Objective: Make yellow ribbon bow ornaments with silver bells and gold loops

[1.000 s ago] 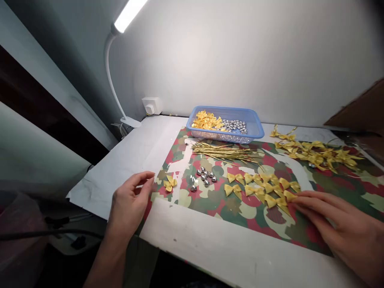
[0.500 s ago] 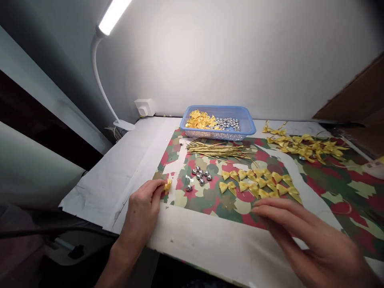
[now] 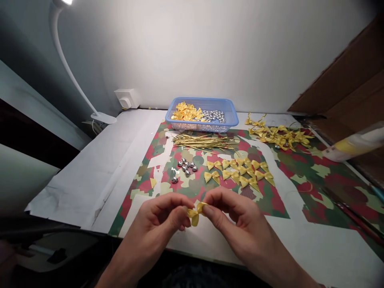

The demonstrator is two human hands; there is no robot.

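Note:
A small yellow ribbon bow (image 3: 195, 217) is pinched between both hands, above the table's near edge. My left hand (image 3: 159, 224) grips its left side with thumb and fingers. On the other side, my right hand (image 3: 237, 220) holds the right loop the same way. Just beyond the hands, several yellow bows (image 3: 231, 175) lie in rows on a camouflage-patterned sheet (image 3: 177, 192). To their left sits a small cluster of silver jingle bells (image 3: 186, 166). Behind these is a bundle of thin gold ties (image 3: 204, 142).
A blue basket (image 3: 231, 116) at the back holds yellow bows and silver bells. More yellow bows with gold ties (image 3: 283, 138) are heaped at the right, near a bottle (image 3: 354, 144) and a cardboard box (image 3: 345, 76). A clip lamp (image 3: 69, 70) stands at left.
My left hand has brought the bow from the left of the sheet to the middle. My right hand has moved left and taken hold of it too. The view has shifted right.

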